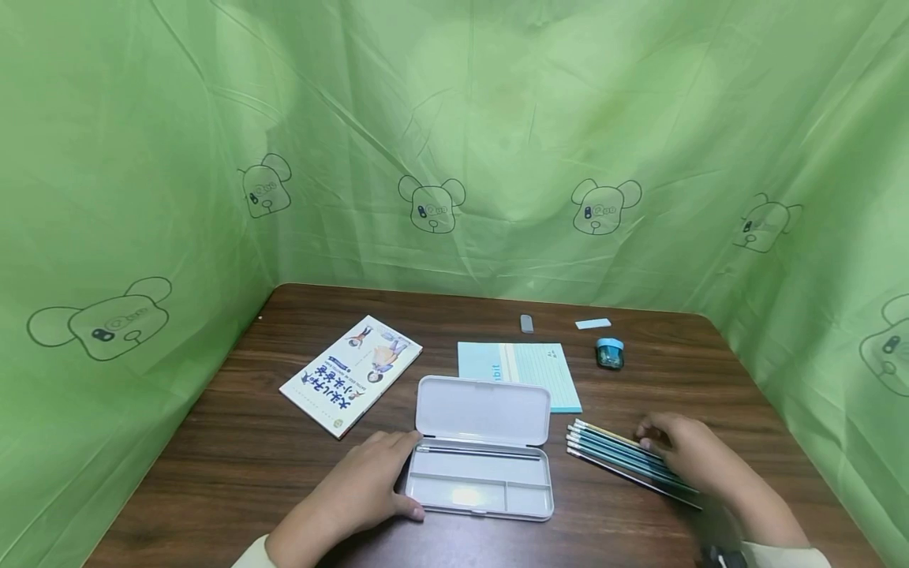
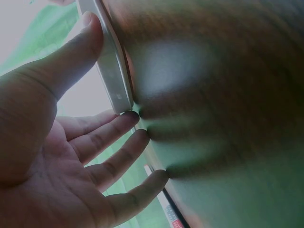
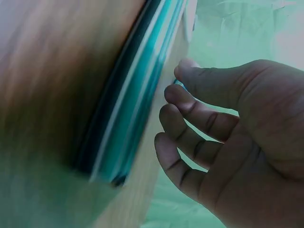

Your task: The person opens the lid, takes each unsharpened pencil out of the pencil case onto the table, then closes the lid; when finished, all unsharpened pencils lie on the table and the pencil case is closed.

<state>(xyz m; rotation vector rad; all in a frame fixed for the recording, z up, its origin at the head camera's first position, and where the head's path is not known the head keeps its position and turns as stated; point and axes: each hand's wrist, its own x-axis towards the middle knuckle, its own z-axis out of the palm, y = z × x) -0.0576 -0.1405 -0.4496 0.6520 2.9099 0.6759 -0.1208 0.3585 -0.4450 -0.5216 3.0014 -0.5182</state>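
An opened white pencil case [image 1: 483,412] lies on the table, one dark pencil [image 1: 479,451] along its rear compartment. My left hand [image 1: 376,481] rests at the case's left side, thumb near the front corner. In the left wrist view, the thumb touches the case's wall [image 2: 113,71] and the other fingers reach out along the tabletop. A row of teal and dark pencils [image 1: 625,457], plus a yellowish one, lies right of the case. Over their rear edge hovers my right hand [image 1: 685,450], its fingers loosely bent. The right wrist view shows these fingers apart from the teal pencils [image 3: 133,104].
Behind the case lies a light blue notebook [image 1: 547,371]. A children's book [image 1: 351,375] sits at left. Farther back are a grey eraser [image 1: 526,323], a pale blue strip [image 1: 592,323] and a blue-lidded sharpener [image 1: 609,353]. Green cloth [image 1: 454,118] encloses the table [image 1: 234,442].
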